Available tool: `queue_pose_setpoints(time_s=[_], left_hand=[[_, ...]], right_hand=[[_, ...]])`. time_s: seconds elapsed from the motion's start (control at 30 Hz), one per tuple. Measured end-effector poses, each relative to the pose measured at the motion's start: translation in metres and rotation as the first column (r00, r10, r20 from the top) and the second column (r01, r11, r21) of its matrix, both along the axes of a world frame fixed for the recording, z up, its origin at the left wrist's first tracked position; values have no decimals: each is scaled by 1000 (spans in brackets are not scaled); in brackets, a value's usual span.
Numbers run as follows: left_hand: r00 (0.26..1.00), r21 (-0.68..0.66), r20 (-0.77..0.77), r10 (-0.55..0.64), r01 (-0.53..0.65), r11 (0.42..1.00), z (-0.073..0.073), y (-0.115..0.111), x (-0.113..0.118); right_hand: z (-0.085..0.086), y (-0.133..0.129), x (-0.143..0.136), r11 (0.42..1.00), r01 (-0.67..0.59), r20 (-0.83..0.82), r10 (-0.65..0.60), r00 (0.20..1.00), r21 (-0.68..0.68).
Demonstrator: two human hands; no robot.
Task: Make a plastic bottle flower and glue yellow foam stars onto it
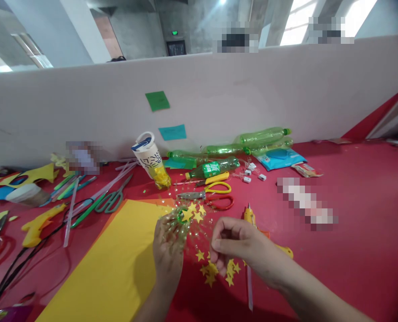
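My left hand [168, 237] is wrapped round a clear green cut plastic bottle [182, 218] whose thin strips fan outward. Several yellow paper stars [197, 216] sit on its top. To the right of it, my right hand [232, 243] has thumb and fingers pinched together; whatever may be between them is hidden. More yellow stars [211, 281] lie loose on the table beneath the right hand. A yellow glue gun [249, 215] lies partly behind my right wrist, with a glue stick [249, 288] showing below.
Yellow paper [101, 264] covers the left front of the red table [353, 268]. Scissors [219, 203], a box cutter [217, 179], green bottles [264, 135] and a white cup [148, 154] stand or lie behind. Another glue gun [39, 226] with cables is at left. A white partition [85, 107] closes the back.
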State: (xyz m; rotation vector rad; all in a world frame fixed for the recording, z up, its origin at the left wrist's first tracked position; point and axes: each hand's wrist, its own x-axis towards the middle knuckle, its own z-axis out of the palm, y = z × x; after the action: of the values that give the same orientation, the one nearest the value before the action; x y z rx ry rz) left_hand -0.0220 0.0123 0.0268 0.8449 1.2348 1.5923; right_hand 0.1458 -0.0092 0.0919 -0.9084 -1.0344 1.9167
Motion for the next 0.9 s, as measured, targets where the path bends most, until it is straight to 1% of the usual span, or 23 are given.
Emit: queue_pose_setpoints(time_s=[0.13, 0.2, 0.33, 0.47, 0.57, 0.67, 0.77, 0.83, 0.9], left_hand=[[999, 14, 6, -41, 41, 999, 2, -1, 2], [999, 15, -5, -50, 50, 999, 4, -2, 3], [998, 5, -57, -14, 14, 1000, 3, -3, 4], [999, 17, -36, 22, -21, 1000, -2, -2, 4], [1000, 7, -9, 11, -11, 1000, -4, -2, 7], [1000, 16, -31, -4, 4, 1000, -1, -2, 9], [997, 55, -77, -24, 28, 998, 0, -3, 11], [998, 67, -48, -34, 37, 997, -1, -4, 11], [999, 74, -4, -49, 49, 996, -3, -3, 10]], right_hand=[[1, 0, -2, 1000, 1, 51, -1, 999, -3], [1, 1, -2, 1000, -5, 46, 6, 999, -1], [0, 1, -2, 1000, 4, 15, -4, 1000, 15], [1, 1, -2, 997, 56, 91, -60, 994, 51], [4, -1, -4, 995, 69, 158, -79, 984, 73], [5, -3, -5, 988, 82, 183, -105, 977, 134], [2, -4, -6, 967, 128, 182, -170, 969, 222], [0, -5, -6, 947, 159, 193, -217, 957, 278], [-1, -6, -7, 937, 157, 221, -232, 947, 311]])
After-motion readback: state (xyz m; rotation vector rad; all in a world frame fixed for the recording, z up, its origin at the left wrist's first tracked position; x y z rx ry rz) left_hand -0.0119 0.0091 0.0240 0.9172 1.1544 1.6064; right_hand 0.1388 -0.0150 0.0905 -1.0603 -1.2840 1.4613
